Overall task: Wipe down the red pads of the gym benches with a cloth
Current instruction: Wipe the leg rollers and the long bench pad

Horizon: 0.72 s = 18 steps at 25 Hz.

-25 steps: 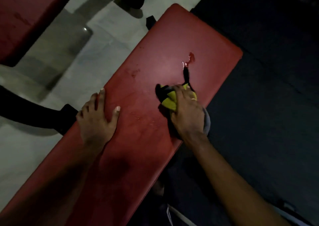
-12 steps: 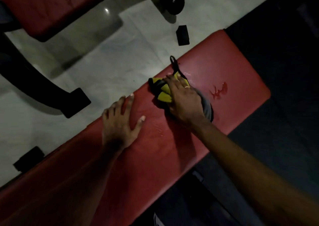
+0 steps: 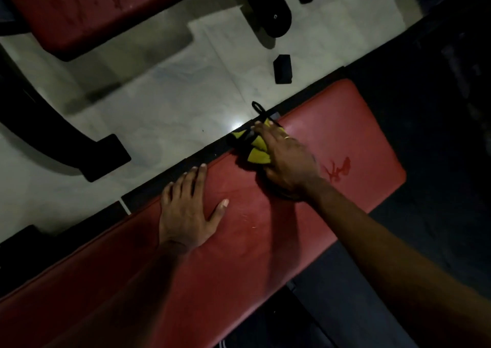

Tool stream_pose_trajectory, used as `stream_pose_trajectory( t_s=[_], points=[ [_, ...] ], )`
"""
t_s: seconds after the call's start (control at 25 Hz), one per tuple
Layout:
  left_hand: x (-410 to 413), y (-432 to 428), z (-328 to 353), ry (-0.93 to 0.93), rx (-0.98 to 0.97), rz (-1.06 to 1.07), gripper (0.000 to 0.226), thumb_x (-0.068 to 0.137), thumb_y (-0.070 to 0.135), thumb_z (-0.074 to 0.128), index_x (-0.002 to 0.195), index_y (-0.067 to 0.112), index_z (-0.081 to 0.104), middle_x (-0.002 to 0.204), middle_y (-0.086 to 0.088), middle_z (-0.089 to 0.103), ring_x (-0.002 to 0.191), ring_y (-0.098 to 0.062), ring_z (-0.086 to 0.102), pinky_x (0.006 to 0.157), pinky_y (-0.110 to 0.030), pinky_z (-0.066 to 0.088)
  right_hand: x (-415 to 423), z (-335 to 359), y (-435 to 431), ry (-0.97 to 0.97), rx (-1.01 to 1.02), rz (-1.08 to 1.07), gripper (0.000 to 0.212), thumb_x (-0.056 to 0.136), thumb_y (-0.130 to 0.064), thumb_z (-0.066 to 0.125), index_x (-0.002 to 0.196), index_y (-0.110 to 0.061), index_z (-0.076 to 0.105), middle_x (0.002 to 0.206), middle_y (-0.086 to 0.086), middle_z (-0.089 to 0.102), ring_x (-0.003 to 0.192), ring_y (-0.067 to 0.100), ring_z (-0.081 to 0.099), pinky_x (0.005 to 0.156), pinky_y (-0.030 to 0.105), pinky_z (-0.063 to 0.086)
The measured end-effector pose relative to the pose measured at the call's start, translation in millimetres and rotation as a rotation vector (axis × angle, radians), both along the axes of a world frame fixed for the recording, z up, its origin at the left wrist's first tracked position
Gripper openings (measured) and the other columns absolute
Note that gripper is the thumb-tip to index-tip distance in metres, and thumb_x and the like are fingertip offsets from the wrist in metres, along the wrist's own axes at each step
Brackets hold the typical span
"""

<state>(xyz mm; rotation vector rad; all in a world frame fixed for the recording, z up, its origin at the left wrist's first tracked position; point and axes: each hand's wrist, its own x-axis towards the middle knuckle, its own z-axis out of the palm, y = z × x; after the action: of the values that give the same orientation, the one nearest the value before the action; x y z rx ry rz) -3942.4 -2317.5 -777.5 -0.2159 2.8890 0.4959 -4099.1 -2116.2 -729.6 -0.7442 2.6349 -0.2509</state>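
Right hand [image 3: 288, 161], fingers flat together, presses cloth [image 3: 256, 151] at red pad's [image 3: 345, 124] far edge, left hand [image 3: 190, 209] splayed mid-pad; wet smear [image 3: 338, 168] near pad's end unwiped, neighbouring pad [image 3: 79, 10] probably wet too, so partly done.

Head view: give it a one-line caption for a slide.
Right hand presses a yellow-and-black cloth at the far edge of the red bench pad; left hand rests flat beside it.

Black block [image 3: 282, 69] on pale floor [image 3: 170, 103] (glossy); dark mat [image 3: 438, 108].
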Motion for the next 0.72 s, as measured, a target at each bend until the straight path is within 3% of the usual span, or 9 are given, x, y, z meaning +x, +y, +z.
stream_pose_trajectory(
  t_s=[0.12, 0.28, 0.32, 0.44, 0.48, 0.64, 0.72],
  points=[
    [0.2, -2.1, -1.8, 0.0, 0.004, 0.001, 0.089, 0.088, 0.067, 0.047, 0.157, 0.015, 0.026, 0.148, -0.012, 0.046, 0.134, -0.03, 0.044, 0.111, -0.051, 0.031, -26.6, -9.9, 23.3, 0.063, -0.074, -0.363, 0.065, 0.081, -0.021, 0.065, 0.142, -0.024, 0.042, 0.137, 0.006, 0.054, 0.113, 0.032, 0.059, 0.083, 0.043, 0.055],
    [-0.4, -3.8, -1.7, -0.026, 0.023, -0.004, 0.089, 0.088, 0.068, 0.044, 0.158, 0.015, 0.023, 0.15, -0.012, 0.044, 0.136, -0.03, 0.042, 0.112, -0.051, 0.03, 8.6, -11.8, 6.6, 0.142, -0.126, -0.917, 0.055, 0.089, -0.027, 0.06, 0.141, -0.024, 0.042, 0.136, 0.005, 0.054, 0.117, 0.031, 0.058, 0.081, 0.039, 0.049],
    [0.2, -3.7, -1.1, -0.033, 0.027, -0.006, 0.09, 0.089, 0.068, 0.044, 0.158, 0.016, 0.022, 0.15, -0.012, 0.043, 0.137, -0.03, 0.041, 0.112, -0.051, 0.03, 28.8, -7.7, -2.4, 0.116, -0.085, -0.899, 0.061, 0.087, -0.024, 0.06, 0.144, -0.025, 0.039, 0.142, 0.005, 0.051, 0.122, 0.032, 0.056, 0.08, 0.041, 0.05],
    [0.9, -2.8, -0.3, -0.025, 0.023, -0.015, 0.09, 0.089, 0.069, 0.043, 0.158, 0.016, 0.021, 0.151, -0.013, 0.043, 0.136, -0.03, 0.041, 0.112, -0.051, 0.031, 79.5, 5.6, 4.9, 0.015, 0.041, -0.458, 0.081, 0.081, -0.011, 0.065, 0.154, -0.022, 0.033, 0.161, 0.002, 0.033, 0.145, 0.029, 0.037, 0.091, 0.047, 0.053],
    [0.8, -3.2, -0.5, -0.023, 0.022, -0.019, 0.09, 0.089, 0.069, 0.043, 0.158, 0.016, 0.02, 0.151, -0.013, 0.043, 0.136, -0.031, 0.042, 0.112, -0.052, 0.031, 77.9, 8.7, 21.0, 0.012, 0.044, -0.412, 0.082, 0.08, -0.009, 0.065, 0.155, -0.022, 0.033, 0.162, 0.003, 0.032, 0.146, 0.03, 0.036, 0.091, 0.048, 0.054],
    [0.3, -2.9, -1.8, -0.004, 0.019, -0.014, 0.089, 0.09, 0.069, 0.043, 0.159, 0.018, 0.019, 0.151, -0.012, 0.043, 0.136, -0.03, 0.042, 0.112, -0.052, 0.032, 64.7, 3.0, 56.5, 0.088, -0.051, -0.868, 0.073, 0.083, -0.015, 0.065, 0.147, -0.03, 0.035, 0.154, 0.002, 0.042, 0.134, 0.031, 0.048, 0.087, 0.045, 0.055],
    [0.2, -1.3, -1.8, 0.012, 0.021, -0.005, 0.089, 0.09, 0.068, 0.044, 0.159, 0.02, 0.018, 0.151, -0.011, 0.043, 0.136, -0.03, 0.042, 0.112, -0.051, 0.032, 84.4, -0.2, 38.9, 0.116, -0.034, -0.863, 0.078, 0.079, -0.019, 0.066, 0.149, -0.027, 0.033, 0.156, 0.004, 0.041, 0.137, 0.031, 0.045, 0.094, 0.052, 0.054]
  ],
)
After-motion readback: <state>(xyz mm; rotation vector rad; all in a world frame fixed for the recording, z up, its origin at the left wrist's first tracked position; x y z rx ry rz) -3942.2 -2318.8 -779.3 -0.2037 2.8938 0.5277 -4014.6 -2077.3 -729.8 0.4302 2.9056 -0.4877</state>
